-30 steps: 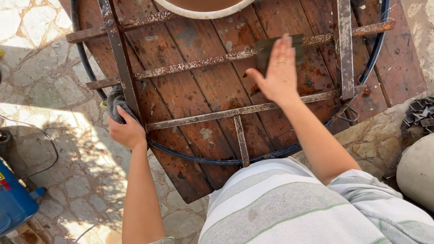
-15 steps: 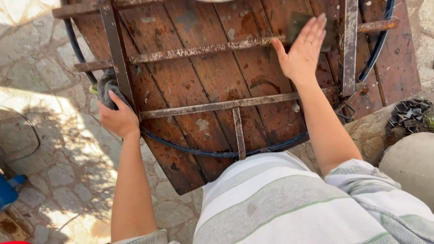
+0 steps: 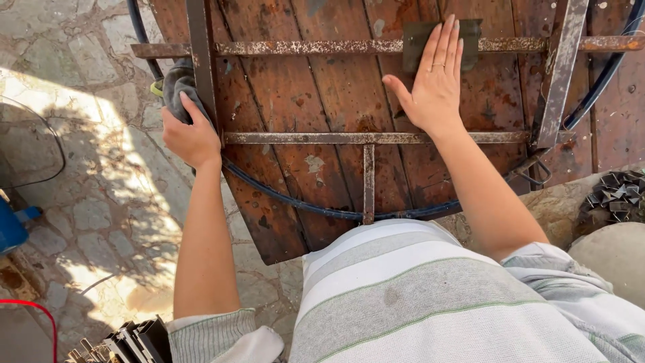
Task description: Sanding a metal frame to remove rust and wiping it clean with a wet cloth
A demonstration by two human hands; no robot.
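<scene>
The left hand [image 3: 191, 138] is curled tight around a dark grey cloth [image 3: 176, 84]. It holds the cloth against the left edge of the wooden board [image 3: 316, 94], just beside a rusty metal bar [image 3: 201, 60]. The right hand [image 3: 435, 84] is flat and wide open, with its fingers [image 3: 447, 44] spread. It grips nothing. The fingers lie on a dark sanding sheet [image 3: 470, 40] at the far side of the board. A black cable [image 3: 289, 202] curves across the near part of the board.

The wooden tabletop [image 3: 322, 87] runs past the top edge; left hand [image 3: 191, 134] half-hides a grey cloth [image 3: 176, 84].
</scene>
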